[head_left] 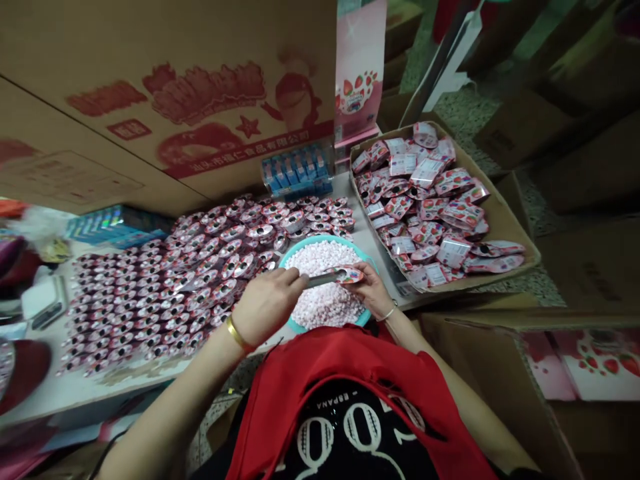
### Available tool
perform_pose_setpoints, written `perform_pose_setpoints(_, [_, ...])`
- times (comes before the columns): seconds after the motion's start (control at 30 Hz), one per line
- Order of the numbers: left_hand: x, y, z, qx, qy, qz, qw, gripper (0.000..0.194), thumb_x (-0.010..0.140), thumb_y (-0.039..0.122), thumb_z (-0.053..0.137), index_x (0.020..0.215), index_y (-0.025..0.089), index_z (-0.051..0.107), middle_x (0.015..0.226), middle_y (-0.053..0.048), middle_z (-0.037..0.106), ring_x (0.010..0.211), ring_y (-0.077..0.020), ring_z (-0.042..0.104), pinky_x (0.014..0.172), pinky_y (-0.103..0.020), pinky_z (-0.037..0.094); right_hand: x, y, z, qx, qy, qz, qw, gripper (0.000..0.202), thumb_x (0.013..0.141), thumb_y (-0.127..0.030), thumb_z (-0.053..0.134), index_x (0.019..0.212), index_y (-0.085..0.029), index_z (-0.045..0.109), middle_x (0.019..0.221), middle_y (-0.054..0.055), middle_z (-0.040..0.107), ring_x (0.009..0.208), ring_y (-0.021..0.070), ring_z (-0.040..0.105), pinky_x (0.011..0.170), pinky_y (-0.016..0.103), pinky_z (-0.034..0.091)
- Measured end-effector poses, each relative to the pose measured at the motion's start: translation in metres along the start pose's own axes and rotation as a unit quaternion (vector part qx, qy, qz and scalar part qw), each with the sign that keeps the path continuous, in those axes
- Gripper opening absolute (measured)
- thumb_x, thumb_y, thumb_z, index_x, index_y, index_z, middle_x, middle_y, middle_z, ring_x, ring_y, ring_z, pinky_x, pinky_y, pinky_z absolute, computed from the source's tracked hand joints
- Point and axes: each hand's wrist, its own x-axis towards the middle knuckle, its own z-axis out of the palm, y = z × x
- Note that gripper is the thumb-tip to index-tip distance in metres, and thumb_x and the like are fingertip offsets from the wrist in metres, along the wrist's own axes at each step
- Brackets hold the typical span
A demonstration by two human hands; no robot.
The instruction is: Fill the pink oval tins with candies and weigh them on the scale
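My left hand (270, 301), with a gold bracelet at its wrist, is closed around a narrow metal scoop (323, 279). The scoop's far end meets the mouth of a small strawberry-printed packet (355, 274). That packet is pinched in the fingers of my right hand (371, 291). Both hands are above a turquoise basin (296, 327) heaped with small pale pink pellets (327, 310). Whether any pellets lie on the scoop or inside the packet I cannot make out.
Many similar packets (200, 267) stand in rows on the table, left of the basin. To the right, an open cardboard box (500, 277) holds more packets. Blue small boxes (295, 170) stand behind, before large printed cartons (210, 40). A scale-like device (44, 300) sits far left.
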Motion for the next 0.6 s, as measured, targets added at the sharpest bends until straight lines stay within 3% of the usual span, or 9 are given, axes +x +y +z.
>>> perform_pose_setpoints(0.13, [-0.003, -0.003, -0.012, 0.015, 0.003, -0.033, 0.999, 0.018, 0.09, 0.024, 0.043, 0.1, 0.017, 0.057, 0.092, -0.006, 0.057, 0.075, -0.0165, 0.058, 0.063, -0.028, 0.048, 0.001, 0.001, 0.009, 0.035, -0.008, 0.016, 0.999, 0.042, 0.054, -0.019, 0.083, 0.086, -0.025, 0.058, 0.094, -0.005, 0.068, 0.084, 0.0142, 0.063, 0.08, 0.029, 0.051])
perform_pose_setpoints(0.3, [0.006, -0.016, 0.021, -0.064, 0.055, -0.045, 0.995, 0.058, 0.083, 0.054, 0.054, 0.127, 0.018, 0.043, 0.117, -0.011, 0.054, 0.095, -0.0217, 0.06, 0.072, -0.031, 0.051, 0.006, 0.001, 0.029, 0.058, -0.06, 0.032, 0.996, 0.042, 0.056, -0.019, 0.081, 0.089, -0.025, 0.056, 0.079, -0.006, 0.066, 0.076, 0.0156, 0.064, 0.081, 0.035, 0.053])
perform_pose_setpoints(0.47, [0.023, -0.03, 0.048, -0.088, 0.036, -0.016, 0.995, 0.034, 0.089, 0.033, 0.048, 0.12, 0.02, 0.049, 0.105, -0.007, 0.059, 0.087, -0.0187, 0.061, 0.069, -0.028, 0.049, 0.015, -0.004, 0.06, 0.07, -0.082, 0.037, 0.993, 0.046, 0.057, -0.018, 0.081, 0.094, -0.025, 0.054, 0.092, -0.003, 0.067, 0.083, 0.0184, 0.065, 0.082, 0.037, 0.054])
perform_pose_setpoints(0.6, [0.034, -0.078, 0.06, -0.132, 0.087, -0.068, 0.985, 0.03, 0.087, 0.033, 0.052, 0.114, 0.02, 0.052, 0.104, -0.007, 0.06, 0.091, -0.0182, 0.059, 0.078, -0.027, 0.047, 0.033, -0.013, 0.061, 0.026, -0.058, 0.0, 0.998, 0.057, 0.058, -0.022, 0.079, 0.108, -0.028, 0.052, 0.115, 0.0, 0.061, 0.093, 0.0176, 0.065, 0.081, 0.034, 0.054])
